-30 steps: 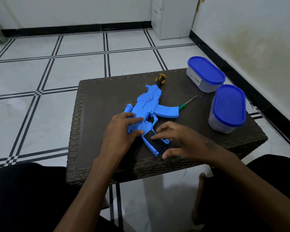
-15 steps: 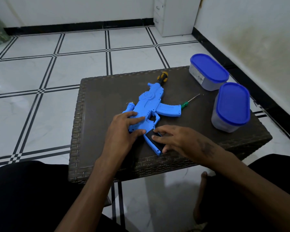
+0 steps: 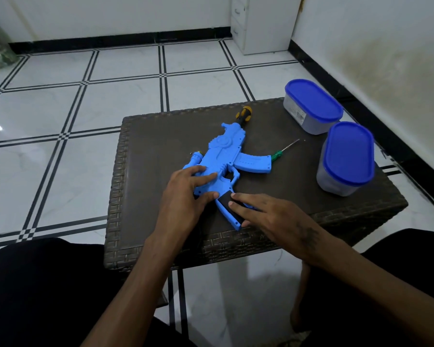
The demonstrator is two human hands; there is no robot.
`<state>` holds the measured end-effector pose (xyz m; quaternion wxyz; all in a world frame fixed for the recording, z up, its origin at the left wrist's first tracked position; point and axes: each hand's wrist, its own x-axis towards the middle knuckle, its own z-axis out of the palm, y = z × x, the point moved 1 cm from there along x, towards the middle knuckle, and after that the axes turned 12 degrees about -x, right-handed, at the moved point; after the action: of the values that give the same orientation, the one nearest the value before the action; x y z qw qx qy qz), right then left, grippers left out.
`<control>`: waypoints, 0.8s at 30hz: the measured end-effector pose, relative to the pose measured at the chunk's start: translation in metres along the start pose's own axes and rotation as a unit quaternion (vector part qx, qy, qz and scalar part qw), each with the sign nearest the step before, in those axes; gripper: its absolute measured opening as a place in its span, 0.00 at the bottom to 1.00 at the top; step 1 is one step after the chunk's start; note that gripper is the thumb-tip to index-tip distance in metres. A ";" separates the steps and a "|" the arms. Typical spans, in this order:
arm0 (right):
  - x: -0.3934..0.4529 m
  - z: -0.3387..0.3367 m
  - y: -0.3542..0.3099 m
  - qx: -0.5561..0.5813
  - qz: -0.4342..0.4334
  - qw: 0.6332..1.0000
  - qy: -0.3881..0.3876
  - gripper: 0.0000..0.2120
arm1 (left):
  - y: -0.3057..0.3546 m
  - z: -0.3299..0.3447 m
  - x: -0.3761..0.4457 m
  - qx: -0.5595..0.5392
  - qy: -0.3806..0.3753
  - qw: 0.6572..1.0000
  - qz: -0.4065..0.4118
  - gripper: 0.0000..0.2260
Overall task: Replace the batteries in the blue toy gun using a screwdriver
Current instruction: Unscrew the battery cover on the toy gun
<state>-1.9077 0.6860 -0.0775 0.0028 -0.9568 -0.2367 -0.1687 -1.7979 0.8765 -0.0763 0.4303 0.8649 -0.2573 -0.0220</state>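
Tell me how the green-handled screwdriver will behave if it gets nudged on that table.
The green-handled screwdriver lies flat on the woven table, so it probably rolls rather than tips. Its thin shaft suggests it is light and easily knocked. The textured tabletop may slow the roll.

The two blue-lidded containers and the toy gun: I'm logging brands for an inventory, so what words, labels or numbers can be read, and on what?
None can be read.
Far container: a pale label on its wall, print too small and blurred.
Near container: no text visible.
Toy gun: moulded relief only, no legible lettering.
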 end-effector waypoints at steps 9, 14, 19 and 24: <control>0.011 0.004 0.005 -0.008 -0.032 0.999 0.010 0.22 | -0.001 0.003 -0.003 -0.001 0.007 1.000 0.003 0.20; 0.006 0.000 0.001 -0.008 -0.023 1.000 0.005 0.21 | 0.001 0.004 -0.004 -0.002 0.008 1.000 -0.002 0.19; 0.001 0.002 -0.003 -0.037 -0.027 0.999 0.007 0.19 | -0.002 0.005 -0.004 -0.011 0.014 1.000 0.001 0.19; -0.006 0.006 -0.010 -0.047 -0.015 0.998 0.047 0.18 | -0.002 0.005 -0.003 -0.007 0.008 1.000 0.001 0.19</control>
<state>-1.9157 0.6927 -0.0854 -0.0340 -0.9434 -0.2421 -0.2242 -1.8013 0.8754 -0.0811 0.4381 0.8618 -0.2550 -0.0162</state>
